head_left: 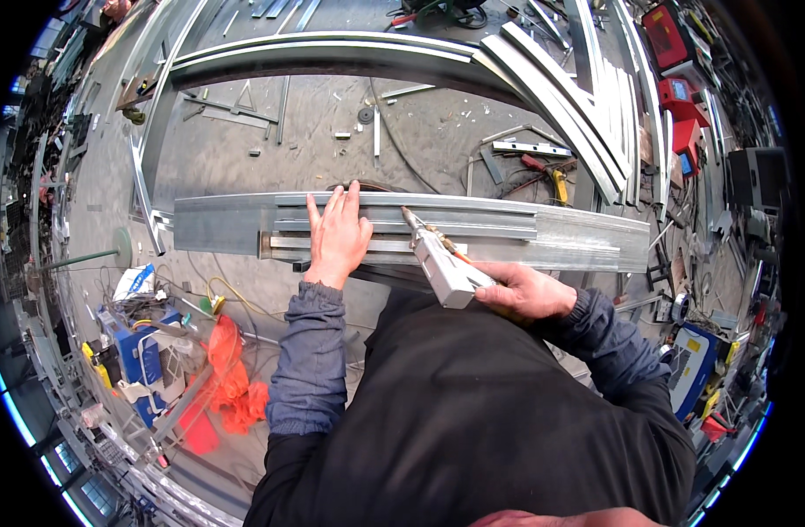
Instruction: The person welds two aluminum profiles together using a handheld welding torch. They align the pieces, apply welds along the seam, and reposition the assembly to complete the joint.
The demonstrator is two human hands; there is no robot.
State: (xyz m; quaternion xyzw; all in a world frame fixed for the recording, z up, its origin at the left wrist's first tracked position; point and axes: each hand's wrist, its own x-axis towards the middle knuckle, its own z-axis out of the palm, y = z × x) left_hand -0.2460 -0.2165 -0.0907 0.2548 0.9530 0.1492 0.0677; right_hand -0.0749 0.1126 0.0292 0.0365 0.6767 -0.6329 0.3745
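Note:
Across a long grey metal beam [227, 230] in front of me lie several narrow metal profiles [473, 226], side by side along its length. My left hand [337, 235] rests on these profiles left of the middle, palm down with its fingers stretched out over the far edge. In my right hand [532, 292] is a pale grey, boxy welding gun [442, 270], gripped at its rear. Its thin copper-coloured nozzle tip points away from me, at or just above the profiles; whether it touches them I cannot tell. My fingers partly hide the grip.
Long metal channels [560, 110] lie at the far right, beside red machines [686, 145]. A spirit level [531, 149] and cables lie on the floor beyond the beam. At the near left are orange-red sheeting [231, 378] and a blue machine [142, 356]; a blue-and-white machine [690, 369] stands right.

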